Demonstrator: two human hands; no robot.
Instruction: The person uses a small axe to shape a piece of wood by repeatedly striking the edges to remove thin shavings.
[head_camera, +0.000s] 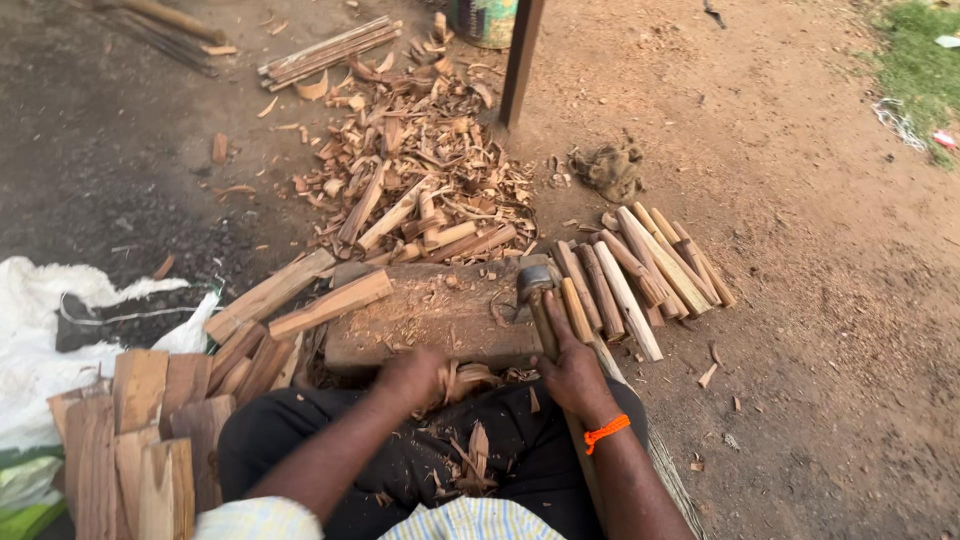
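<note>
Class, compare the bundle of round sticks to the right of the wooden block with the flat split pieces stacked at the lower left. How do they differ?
The round sticks are slim and rounded; the flat split pieces are broad and slab-like. The sticks lie side by side in a fanned row on bare earth beside the right hand; the split pieces overlap in a rough stack beside a white sack. Both are cut wood of similar reddish-brown colour.

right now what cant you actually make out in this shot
- Left hand, head view: motion blur hides the fingers and whatever they grip among the shavings.
- Tool under the right hand: the hand covers its handle; its kind is unclear.
- Green container: cut off by the top edge, and the dark post covers its right side.
- Split wood stack: runs past the bottom edge.
</note>
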